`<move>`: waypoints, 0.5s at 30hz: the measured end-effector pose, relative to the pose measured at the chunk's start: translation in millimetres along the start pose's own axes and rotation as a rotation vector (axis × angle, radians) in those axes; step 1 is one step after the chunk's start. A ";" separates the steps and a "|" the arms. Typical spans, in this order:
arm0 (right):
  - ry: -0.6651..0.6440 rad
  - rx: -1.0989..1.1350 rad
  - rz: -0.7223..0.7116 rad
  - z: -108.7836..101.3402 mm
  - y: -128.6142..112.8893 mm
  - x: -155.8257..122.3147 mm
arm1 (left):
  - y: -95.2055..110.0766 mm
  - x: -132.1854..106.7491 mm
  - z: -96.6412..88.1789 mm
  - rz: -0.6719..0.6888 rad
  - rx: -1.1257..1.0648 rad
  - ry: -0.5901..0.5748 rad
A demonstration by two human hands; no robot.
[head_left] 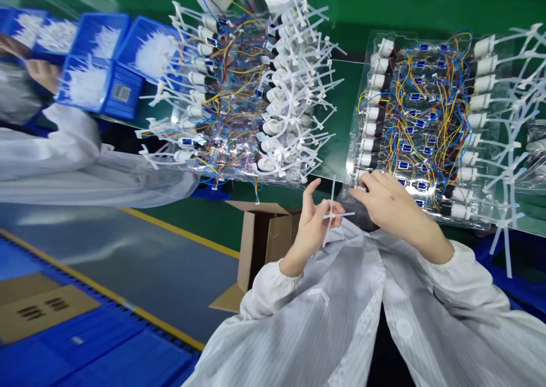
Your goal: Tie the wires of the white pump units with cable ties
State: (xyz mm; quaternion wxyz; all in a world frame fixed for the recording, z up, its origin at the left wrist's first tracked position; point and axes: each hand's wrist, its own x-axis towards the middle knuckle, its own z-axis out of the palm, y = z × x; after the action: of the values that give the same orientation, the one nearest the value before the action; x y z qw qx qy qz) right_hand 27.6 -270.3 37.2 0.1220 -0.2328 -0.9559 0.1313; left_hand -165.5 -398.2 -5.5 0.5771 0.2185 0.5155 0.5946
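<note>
My left hand [313,228] pinches a white cable tie [331,212] between thumb and fingers, and the tie crosses the hand at an angle. My right hand [390,199] lies curled over the near corner of a clear plastic tray [469,223]. Its fingertips touch the end of a row of white cylindrical parts [365,159]. Blue, yellow and red wires [426,120] fill the tray's middle. White cable ties [507,142] fan out on its far side. My fingers hide the tray's corner.
A second wired tray [239,174] lies to the left. Beyond it, a co-worker in a white coat [72,159] reaches beside blue bins of white ties [87,83]. An open cardboard box [260,245] stands below my left hand, near a blue conveyor [85,347].
</note>
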 end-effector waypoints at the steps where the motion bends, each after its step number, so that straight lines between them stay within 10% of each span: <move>1: -0.006 -0.025 -0.001 1.8 0.6 1.8 | 0.3 0.4 -0.8 0.017 -0.016 -0.008; 15: 0.079 0.014 -0.051 11.1 11.4 -4.2 | 4.6 17.0 6.5 0.056 0.281 0.032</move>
State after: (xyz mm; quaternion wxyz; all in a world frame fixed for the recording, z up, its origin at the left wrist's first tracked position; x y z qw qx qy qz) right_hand 32.6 -264.7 22.6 0.1644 -0.2124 -0.9551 0.1254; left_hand -166.1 -379.5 -4.8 0.5158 0.3018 0.5964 0.5359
